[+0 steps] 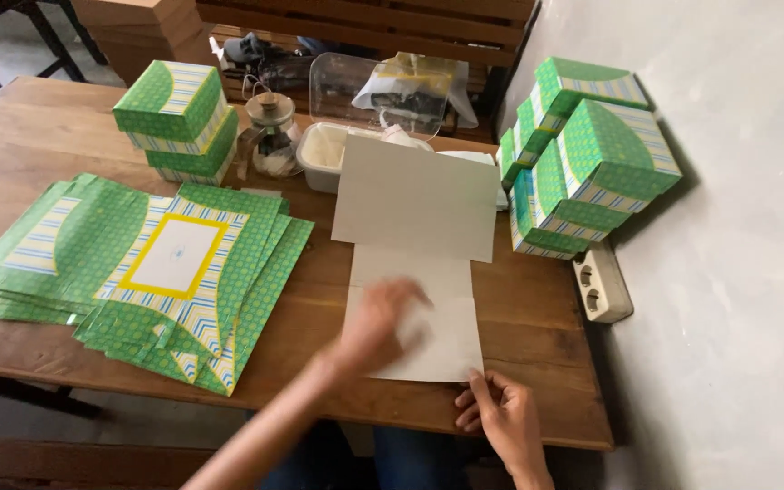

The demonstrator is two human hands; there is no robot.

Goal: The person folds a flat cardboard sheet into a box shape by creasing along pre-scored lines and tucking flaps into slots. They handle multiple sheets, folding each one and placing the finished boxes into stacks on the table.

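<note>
Left hand [381, 325] motion-blurred, hiding part of cardboard sheet [415, 263]; forearms cut off at bottom edge

The left hand [381, 322] is low in the middle of the picture, blurry, palm down with fingers spread flat. Its bare arm comes up from the bottom left. The right hand [499, 413] sits at the bottom right, fingers bent and pinched together.
</note>
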